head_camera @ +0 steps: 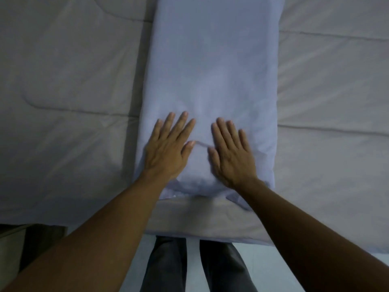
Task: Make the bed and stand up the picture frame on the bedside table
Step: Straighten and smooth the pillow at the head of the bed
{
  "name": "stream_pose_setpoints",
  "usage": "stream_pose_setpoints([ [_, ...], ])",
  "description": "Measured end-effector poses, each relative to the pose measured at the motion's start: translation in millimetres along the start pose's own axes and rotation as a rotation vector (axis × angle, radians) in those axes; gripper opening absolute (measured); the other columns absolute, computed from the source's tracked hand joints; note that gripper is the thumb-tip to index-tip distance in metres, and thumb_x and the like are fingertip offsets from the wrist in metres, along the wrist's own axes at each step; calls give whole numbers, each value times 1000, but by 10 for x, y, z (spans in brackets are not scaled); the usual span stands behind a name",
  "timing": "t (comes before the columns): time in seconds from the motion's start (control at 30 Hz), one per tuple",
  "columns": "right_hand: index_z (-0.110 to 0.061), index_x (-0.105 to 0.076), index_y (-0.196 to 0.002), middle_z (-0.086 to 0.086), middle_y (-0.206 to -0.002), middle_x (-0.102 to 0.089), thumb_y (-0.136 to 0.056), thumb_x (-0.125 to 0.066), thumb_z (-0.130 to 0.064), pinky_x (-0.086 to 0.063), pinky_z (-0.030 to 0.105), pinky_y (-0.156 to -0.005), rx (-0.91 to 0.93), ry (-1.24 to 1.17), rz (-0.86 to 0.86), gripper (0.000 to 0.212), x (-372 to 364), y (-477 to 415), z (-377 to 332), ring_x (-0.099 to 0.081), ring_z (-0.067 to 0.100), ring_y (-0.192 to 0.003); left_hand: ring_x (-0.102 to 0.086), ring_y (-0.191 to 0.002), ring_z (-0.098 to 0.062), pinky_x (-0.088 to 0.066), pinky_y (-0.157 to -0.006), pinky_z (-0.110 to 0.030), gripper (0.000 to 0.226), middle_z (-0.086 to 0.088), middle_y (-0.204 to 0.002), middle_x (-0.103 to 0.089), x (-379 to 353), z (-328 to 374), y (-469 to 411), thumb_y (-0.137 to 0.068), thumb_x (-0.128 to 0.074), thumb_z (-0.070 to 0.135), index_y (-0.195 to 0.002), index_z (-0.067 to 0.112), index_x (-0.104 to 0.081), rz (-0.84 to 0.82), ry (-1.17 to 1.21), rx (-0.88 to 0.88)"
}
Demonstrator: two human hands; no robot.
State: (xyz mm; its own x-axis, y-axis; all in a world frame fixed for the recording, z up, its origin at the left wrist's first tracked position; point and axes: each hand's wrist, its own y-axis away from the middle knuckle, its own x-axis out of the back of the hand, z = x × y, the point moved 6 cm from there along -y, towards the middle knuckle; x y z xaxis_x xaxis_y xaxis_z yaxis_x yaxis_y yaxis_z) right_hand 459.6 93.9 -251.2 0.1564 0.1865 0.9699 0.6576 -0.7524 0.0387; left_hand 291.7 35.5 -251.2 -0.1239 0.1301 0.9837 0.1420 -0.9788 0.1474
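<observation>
Hands pressing a pillow
Left hand [168,147] and right hand [230,152] are lying flat, fingers spread wide, on the soft lavender pillow [212,76] atop the quilted bed [63,81].

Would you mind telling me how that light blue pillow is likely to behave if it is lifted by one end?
The pillow probably sags: it dents softly around the left hand and right hand. It looks light for its bulk. Its loose, wrinkled cover may slide over the quilt.

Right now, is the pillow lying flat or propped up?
Flat. The pillow lies lengthwise on the bedcover, with both hands, left and right, pressed palm-down on its near end.
</observation>
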Motion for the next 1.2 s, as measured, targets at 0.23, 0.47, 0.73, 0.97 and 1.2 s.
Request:
stream_pose_setpoints([
  [0.23,-5,-18,-157,15,-165,-17,-102,-23,-38,-9,51,-125,-725,-88,127,65,184,255,756,-9,31,-154,-15,-152,-29,-7,-122,-53,61,-8,-164,-19,282,-174,-209,-99,-35,40,-154,15,-28,140,22,201],
  [0.47,-10,-16,-159,8,-167,-10,-106,-28,-34,-11,48,-125,-124,-31,22,60,-7,-638,222,-6,23,-155,-10,-153,-23,-10,-122,-48,65,0,-165,-14,209,-136,-1010,-100,-25,51,-157,22,-18,41,-36,-26],
  [0.73,0,-17,-157,17,-166,-11,-100,-32,-27,-8,48,-126,-563,-117,249,64,309,-1081,642,-9,31,-155,-12,-152,-25,-11,-122,-48,67,-6,-165,-16,595,-557,-1601,-95,-35,41,-155,13,-25,196,42,201],
  [0.97,-14,-20,-159,5,-167,-16,-103,-29,-36,-16,49,-123,-208,75,64,61,143,-1611,892,-13,21,-155,-5,-153,-19,-5,-123,-49,66,2,-166,-7,314,-653,-1984,-100,-20,52,-158,22,-11,84,-54,87],
  [1.2,-2,-13,-158,18,-166,-7,-103,-31,-27,-5,48,-126,-387,-68,202,62,321,-2021,853,-4,30,-155,-12,-152,-23,-6,-122,-49,64,-2,-165,-15,653,-625,-2481,-98,-29,45,-156,18,-24,198,61,205],
])
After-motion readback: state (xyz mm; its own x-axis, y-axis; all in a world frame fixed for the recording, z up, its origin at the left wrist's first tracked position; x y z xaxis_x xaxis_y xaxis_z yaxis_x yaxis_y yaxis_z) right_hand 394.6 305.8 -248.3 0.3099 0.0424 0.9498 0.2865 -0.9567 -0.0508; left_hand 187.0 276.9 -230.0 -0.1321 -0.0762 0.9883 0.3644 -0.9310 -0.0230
